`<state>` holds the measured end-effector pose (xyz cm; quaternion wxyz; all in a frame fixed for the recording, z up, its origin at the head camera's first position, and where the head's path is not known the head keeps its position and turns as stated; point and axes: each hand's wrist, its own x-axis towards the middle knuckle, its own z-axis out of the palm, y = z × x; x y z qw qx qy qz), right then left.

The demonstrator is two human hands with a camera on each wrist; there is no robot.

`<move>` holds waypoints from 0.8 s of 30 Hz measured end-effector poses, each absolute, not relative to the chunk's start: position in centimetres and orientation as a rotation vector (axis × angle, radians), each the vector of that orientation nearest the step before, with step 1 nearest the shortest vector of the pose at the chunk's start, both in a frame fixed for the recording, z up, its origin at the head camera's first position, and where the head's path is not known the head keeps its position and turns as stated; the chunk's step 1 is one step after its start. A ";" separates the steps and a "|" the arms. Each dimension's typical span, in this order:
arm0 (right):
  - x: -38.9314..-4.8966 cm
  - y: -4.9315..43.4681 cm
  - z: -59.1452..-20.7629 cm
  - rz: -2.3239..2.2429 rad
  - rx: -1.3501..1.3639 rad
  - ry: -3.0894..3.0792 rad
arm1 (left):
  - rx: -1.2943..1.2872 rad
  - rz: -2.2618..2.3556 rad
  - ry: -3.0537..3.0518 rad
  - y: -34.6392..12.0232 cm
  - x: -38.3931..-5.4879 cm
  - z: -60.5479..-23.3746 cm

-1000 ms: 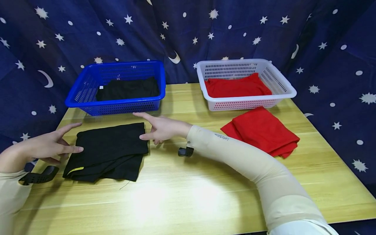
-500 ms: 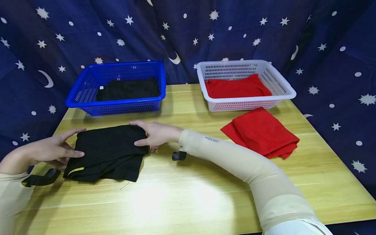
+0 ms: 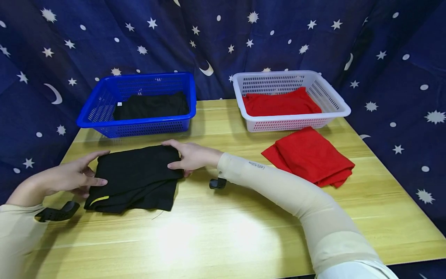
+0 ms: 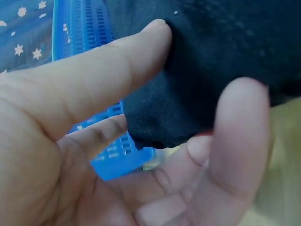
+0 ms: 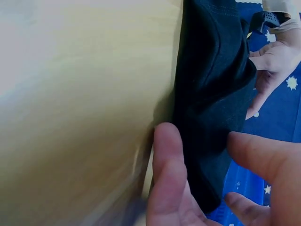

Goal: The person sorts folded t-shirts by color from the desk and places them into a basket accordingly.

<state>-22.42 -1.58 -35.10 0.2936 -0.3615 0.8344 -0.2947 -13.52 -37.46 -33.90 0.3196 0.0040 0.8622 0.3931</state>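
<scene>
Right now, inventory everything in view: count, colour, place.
table: 1, light wood, underneath
curtain: 1, starry navy, behind
left basket: 1, blue, back left
left inner cloth: 1+, black, left basket
tag: 1, white, left basket
right basket: 1, white, back right
right inner cloth: 1+, red, right basket
left folded cloth: 1, black, table left
strip: 1, yellow, left folded cloth
right folded cloth: 1, red, table right
sleeves: 2, cream, forearms
wrist devices: 2, black, wrists
left hand: 1, left folded cloth's left edge
right hand: 1, left folded cloth's right edge
</scene>
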 end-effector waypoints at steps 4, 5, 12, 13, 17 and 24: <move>-22.8 -0.2 -35.2 -0.790 -0.928 2.229 | 0.053 1.026 2.302 -36.3 -14.0 -34.1; -22.9 0.1 -35.2 -0.798 -0.923 2.229 | 0.069 1.030 2.307 -36.0 -14.1 -34.1; -23.8 3.2 -34.8 -0.835 -0.861 2.245 | 0.143 1.046 2.348 -33.5 -14.9 -34.5; -23.8 3.7 -34.6 -0.838 -0.845 2.249 | 0.151 1.047 2.353 -33.1 -15.0 -34.6; -24.0 5.5 -34.4 -0.854 -0.787 2.272 | 0.214 1.051 2.381 -31.5 -15.5 -34.9; -24.2 6.9 -34.6 -0.819 -0.761 2.325 | 0.260 1.057 2.407 -29.5 -16.1 -35.0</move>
